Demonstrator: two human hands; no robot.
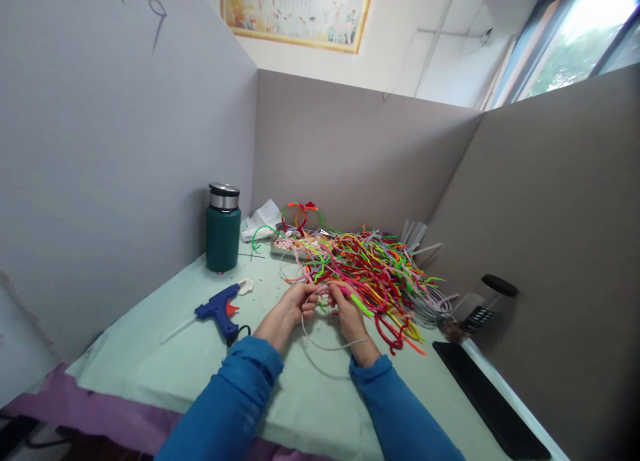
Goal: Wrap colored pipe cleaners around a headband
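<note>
My left hand (299, 304), its fingers closed, pinches a pale pink, thin bendable strand above the middle of the table. Opposite it, my right hand (345, 308) has its thumb and fingertips closed on the same strand. A bright pink and neon green piece (359, 303) sticks out over my right hand; I cannot tell whether it joins the strand. The thin pale strand (320, 347) hangs in a loose loop below both hands, toward the right wrist. Just beyond them lies a big tangled heap of colourful strands (370, 264), red, green, orange, yellow and pink.
To the left lies a blue glue gun (219, 312) with a glue stick behind it. A green bottle (223, 231) stands near the left partition. Farther back are a metal tray (278, 250) of small pieces and crumpled white paper (263, 218). A long black object (487, 394) lies at right.
</note>
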